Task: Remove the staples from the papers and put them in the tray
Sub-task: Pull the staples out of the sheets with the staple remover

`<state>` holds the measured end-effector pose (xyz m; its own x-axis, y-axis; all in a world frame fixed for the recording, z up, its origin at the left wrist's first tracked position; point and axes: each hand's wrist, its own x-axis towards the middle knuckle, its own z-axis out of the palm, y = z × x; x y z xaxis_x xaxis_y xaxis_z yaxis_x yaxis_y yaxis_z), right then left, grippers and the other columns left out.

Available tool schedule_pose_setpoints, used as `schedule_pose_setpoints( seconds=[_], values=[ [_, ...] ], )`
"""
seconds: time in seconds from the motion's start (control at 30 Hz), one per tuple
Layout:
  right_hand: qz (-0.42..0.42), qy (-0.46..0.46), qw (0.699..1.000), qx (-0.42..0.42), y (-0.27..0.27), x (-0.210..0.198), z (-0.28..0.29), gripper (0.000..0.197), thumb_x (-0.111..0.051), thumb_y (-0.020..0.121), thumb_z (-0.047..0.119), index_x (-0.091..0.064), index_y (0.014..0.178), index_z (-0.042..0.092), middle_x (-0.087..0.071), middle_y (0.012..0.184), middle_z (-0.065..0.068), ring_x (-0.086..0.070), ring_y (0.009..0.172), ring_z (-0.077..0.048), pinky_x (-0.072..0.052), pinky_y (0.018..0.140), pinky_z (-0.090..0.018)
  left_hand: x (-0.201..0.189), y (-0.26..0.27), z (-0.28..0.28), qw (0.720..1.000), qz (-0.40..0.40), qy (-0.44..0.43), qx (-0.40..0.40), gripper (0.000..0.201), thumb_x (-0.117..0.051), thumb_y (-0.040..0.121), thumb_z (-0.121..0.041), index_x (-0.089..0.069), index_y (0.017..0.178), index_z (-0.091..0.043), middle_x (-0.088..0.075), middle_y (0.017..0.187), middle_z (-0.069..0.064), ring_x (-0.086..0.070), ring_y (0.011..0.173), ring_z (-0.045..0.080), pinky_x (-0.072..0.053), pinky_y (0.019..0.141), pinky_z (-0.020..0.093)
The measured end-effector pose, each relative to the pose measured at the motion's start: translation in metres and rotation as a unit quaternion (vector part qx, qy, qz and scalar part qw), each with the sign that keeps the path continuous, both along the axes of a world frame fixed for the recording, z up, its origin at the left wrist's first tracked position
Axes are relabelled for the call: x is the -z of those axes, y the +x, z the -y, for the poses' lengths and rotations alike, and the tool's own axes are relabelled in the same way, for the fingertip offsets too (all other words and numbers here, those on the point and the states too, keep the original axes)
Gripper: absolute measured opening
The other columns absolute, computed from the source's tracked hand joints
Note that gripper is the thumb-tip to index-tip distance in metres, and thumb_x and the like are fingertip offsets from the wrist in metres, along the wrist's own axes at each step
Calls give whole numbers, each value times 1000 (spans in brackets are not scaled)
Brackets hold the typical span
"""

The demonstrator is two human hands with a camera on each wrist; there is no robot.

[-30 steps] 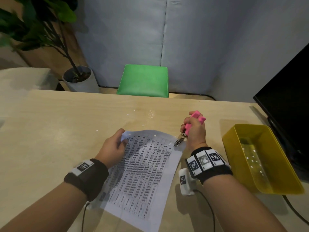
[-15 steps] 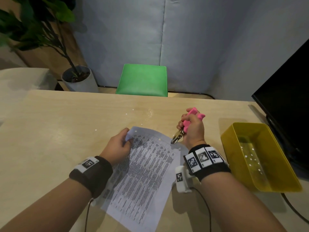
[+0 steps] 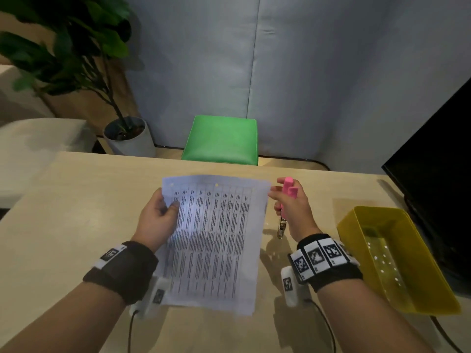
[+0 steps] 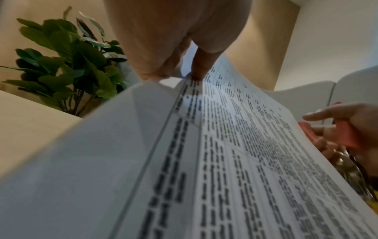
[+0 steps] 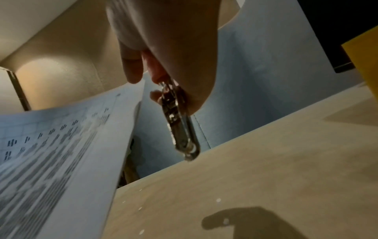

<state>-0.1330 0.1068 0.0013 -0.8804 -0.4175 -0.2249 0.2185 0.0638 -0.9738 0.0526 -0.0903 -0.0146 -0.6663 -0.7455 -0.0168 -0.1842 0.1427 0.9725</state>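
The left hand [image 3: 159, 217] pinches the left edge of the printed papers [image 3: 214, 240] and holds them up over the table [image 3: 63, 225], while the right hand [image 3: 293, 207], just beside their right edge, grips the pink staple remover [image 3: 288, 192], with the yellow tray [image 3: 418, 281] at the right.

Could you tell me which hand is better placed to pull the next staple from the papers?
Right. The right hand already grips the pink staple remover beside the papers, while the left hand is occupied holding them up.
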Motion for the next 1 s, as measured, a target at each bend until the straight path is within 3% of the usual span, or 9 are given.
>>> schedule_pose_setpoints(
  seconds=[0.07, 0.17, 0.27, 0.4, 0.5, 0.63, 0.77, 0.9, 1.0],
  values=[
    [-6, 5, 999, -41, 2, -4, 2, 29, -65, 85, 4, -56, 111, 15, -61, 97, -4, -47, 61, -13, -41, 59, -27, -12, -4, 2, 999, -37, 15, -15, 28, -44, 97, 1, -52, 104, -25, -64, 85, 2, -58, 62, 12, -48, 48, 22],
    [0, 8, 995, -96, 6, -11, 5, 34, -69, 83, 10, -58, 115, 14, -64, 104, -9, -51, 66, -15, -45, 60, -26, -30, -10, 3, 996, -82, 12, -26, 24, -45, 97, 1, -52, 101, -22, -65, 86, -1, -64, 62, -2, -50, 50, 11],
    [-23, 5, 993, -115, 11, -21, 8, 35, -71, 81, 10, -57, 113, 11, -64, 93, -8, -52, 66, -14, -43, 53, -19, -43, -14, 1, 993, -118, 12, -28, 19, -45, 97, 1, -51, 108, -12, -65, 87, -3, -65, 61, -7, -51, 52, 9],
    [-99, -11, 993, -64, 19, -37, 9, 23, -65, 86, 8, -56, 107, 11, -61, 84, -1, -53, 67, -10, -44, 55, -19, -54, -12, -4, 989, -145, 14, -13, 23, -47, 97, -3, -54, 103, -25, -68, 100, -3, -69, 84, 2, -57, 67, 15],
    [-133, -30, 990, -41, 24, -47, 7, 17, -62, 89, 11, -54, 97, 24, -62, 89, -1, -58, 75, -12, -45, 61, -24, -60, -10, -7, 988, -155, 18, -7, 21, -49, 96, -11, -53, 103, -30, -68, 107, -3, -68, 95, 11, -59, 75, 24],
    [-128, -7, 992, -6, 29, -45, 9, 17, -62, 90, 14, -53, 91, 29, -64, 95, -3, -61, 84, -17, -51, 67, -33, -57, -9, -12, 988, -152, 26, -8, 20, -49, 96, -12, -52, 101, -31, -67, 106, -2, -66, 96, 10, -57, 72, 20],
    [-82, 18, 996, 33, 32, -30, 10, 18, -64, 88, 13, -54, 90, 27, -65, 102, -8, -62, 97, -29, -54, 84, -50, -44, -10, -16, 990, -131, 38, -15, 14, -48, 97, -13, -49, 107, -22, -66, 107, 1, -65, 100, 16, -55, 76, 27],
    [-61, 16, 996, 56, 37, -20, 8, 19, -61, 89, 9, -54, 101, 22, -64, 104, -8, -61, 96, -27, -52, 88, -49, -40, -11, -17, 991, -129, 43, -4, 15, -49, 96, -11, -45, 111, -13, -65, 103, -1, -66, 94, 8, -56, 72, 21],
    [-72, 17, 995, 71, 38, -18, 7, 16, -58, 90, 9, -53, 99, 21, -63, 98, -9, -57, 82, -23, -52, 78, -43, -41, -11, -20, 991, -127, 38, 19, 20, -50, 96, -12, -45, 115, -17, -64, 105, -7, -63, 93, 1, -54, 67, 12]
  ],
)
